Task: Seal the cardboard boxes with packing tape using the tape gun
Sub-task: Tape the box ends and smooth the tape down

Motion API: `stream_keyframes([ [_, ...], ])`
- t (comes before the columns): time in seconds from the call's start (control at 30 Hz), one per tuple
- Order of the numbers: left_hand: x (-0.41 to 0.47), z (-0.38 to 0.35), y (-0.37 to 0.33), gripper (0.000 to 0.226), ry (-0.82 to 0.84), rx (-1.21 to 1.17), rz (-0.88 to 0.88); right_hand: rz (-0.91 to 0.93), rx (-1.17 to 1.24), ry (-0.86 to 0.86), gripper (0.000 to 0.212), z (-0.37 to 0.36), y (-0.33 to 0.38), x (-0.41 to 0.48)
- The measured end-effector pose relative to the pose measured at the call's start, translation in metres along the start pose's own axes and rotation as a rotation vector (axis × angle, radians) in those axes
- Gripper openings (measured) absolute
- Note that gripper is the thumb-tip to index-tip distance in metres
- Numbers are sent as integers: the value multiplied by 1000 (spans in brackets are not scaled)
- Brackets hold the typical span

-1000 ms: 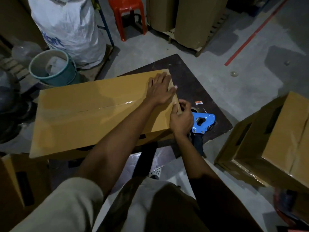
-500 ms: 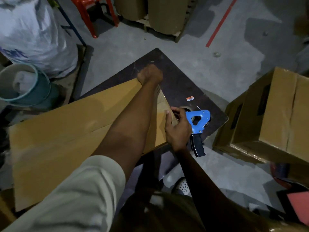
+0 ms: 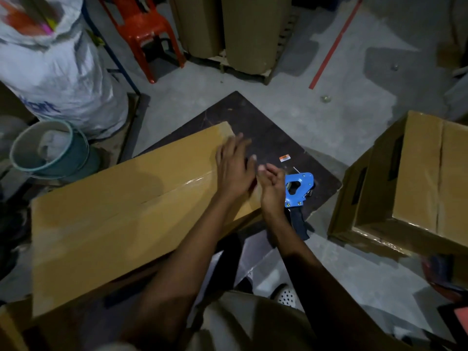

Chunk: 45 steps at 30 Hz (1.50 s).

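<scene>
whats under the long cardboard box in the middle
A dark board sticks out from under the box's right end, the blue tape gun lying on it. Whatever else is beneath is covered by the box itself.

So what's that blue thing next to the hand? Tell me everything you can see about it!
That's a blue metal-looking tape gun with a cut-out frame, small screws and a dark handle pointing toward the person. It lies flat on the dark brown board, beside the long cardboard box. The right hand covers its left edge; whether they touch is unclear.
</scene>
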<state>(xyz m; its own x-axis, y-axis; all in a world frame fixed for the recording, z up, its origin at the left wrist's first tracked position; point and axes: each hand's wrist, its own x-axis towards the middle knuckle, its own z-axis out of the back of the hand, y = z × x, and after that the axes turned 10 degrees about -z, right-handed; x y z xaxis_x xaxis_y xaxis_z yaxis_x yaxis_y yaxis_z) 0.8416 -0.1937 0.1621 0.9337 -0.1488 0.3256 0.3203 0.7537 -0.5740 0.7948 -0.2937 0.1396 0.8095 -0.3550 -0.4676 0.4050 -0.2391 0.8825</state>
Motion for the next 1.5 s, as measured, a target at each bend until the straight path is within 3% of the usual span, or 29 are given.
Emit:
stream_keyframes([
  [0.03, -22, 2, -11, 38, -15, -10, -36, -108, 124, 6, 20, 8, -1, 9],
  [0.1, -59, 1, -29, 33, -46, 5, -93, -206, 99, -71, 25, 27, -7, 21],
  [0.23, -102, -10, -50, 28, -55, 134, -152, -224, -90, -268, 16, 71, -33, 25],
  [0.4, -100, -20, -54, 36, -22, 214, -178, -190, -141, -224, 3, 82, -43, 29],
  [0.53, -87, -30, -57, 34, -68, 179, -151, -56, -368, -260, 27, 85, -40, 27],
  [0.7, -108, -30, -79, 24, -213, 49, -278, -161, -840, -362, 77, 103, -66, 19],
  [0.77, -124, -35, -87, 21, -127, 8, -312, -197, -925, -355, 76, 103, -70, 19],
  [0.9, -145, -53, -77, 24, 128, -129, -83, -356, -909, -206, 56, 103, -65, 17],
  [1.0, -157, -58, -68, 27, 275, -220, 123, -360, -996, -87, 60, 112, -63, 24],
  [1.07, -164, -61, -65, 25, 275, -292, 281, -308, -1056, -64, 62, 119, -59, 27],
  [1.17, -169, -62, -68, 23, 200, -411, 483, -290, -905, -121, 53, 123, -48, 26],
  [1.23, -164, -59, -76, 23, 149, -497, 591, -344, -596, -79, 50, 125, -36, 24],
  [1.27, -159, -58, -82, 22, 122, -549, 646, -400, -361, 38, 43, 129, -31, 23],
  [1.4, -131, -50, -121, 13, 61, -805, 856, -710, 544, 763, 37, 164, 8, 4],
  [1.47, -112, -38, -146, 13, 49, -984, 865, -715, 685, 980, 28, 181, 21, -1],
  [1.5, -103, -29, -160, 18, 69, -1109, 846, -685, 687, 1006, 21, 188, 26, -4],
])
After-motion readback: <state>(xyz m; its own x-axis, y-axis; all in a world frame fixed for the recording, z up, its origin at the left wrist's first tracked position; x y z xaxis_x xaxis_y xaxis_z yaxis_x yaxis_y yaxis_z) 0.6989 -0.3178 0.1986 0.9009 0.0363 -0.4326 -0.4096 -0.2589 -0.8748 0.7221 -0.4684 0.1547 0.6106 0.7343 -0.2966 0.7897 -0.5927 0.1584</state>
